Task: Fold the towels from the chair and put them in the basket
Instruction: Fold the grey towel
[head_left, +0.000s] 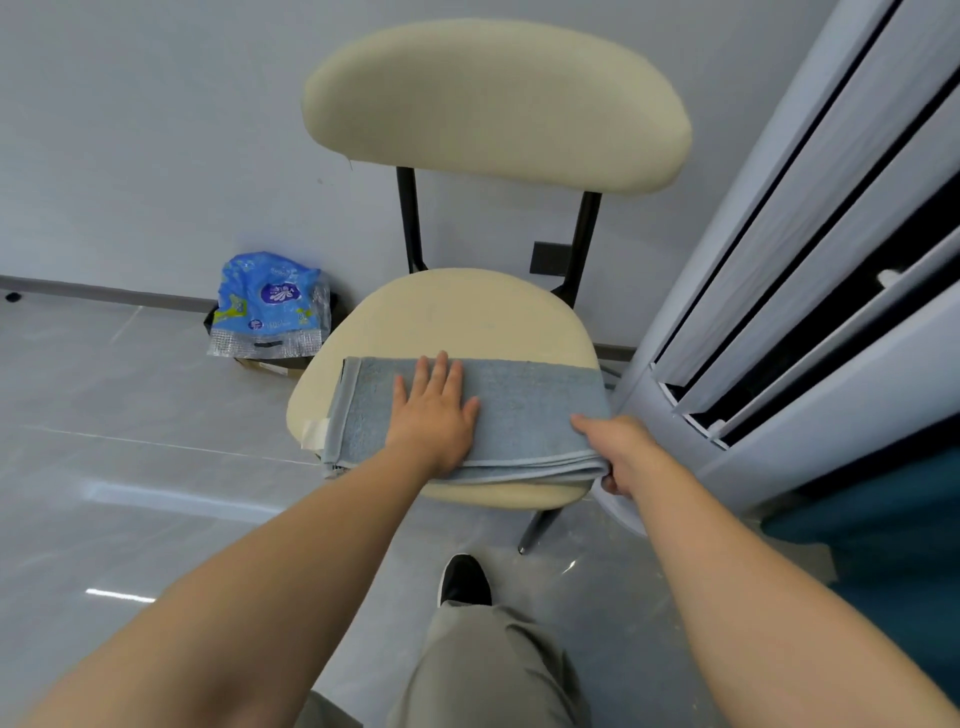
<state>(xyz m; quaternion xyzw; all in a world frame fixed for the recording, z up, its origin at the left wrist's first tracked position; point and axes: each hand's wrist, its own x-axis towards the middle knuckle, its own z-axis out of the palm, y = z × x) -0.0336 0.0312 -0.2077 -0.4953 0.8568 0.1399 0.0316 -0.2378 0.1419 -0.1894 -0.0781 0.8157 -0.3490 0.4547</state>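
A grey-blue towel lies folded into a long strip across the front of the cream chair seat. My left hand presses flat on the towel's middle with straight fingers. At the towel's right end, my right hand grips the layered edge at the seat's front right corner, fingers curled under it. A small white label sticks out at the towel's left end. No basket is in view.
The chair's cream backrest stands before a pale wall. A blue plastic package lies on the floor to the left. A tall white appliance stands close on the right. My leg and black shoe are below the seat.
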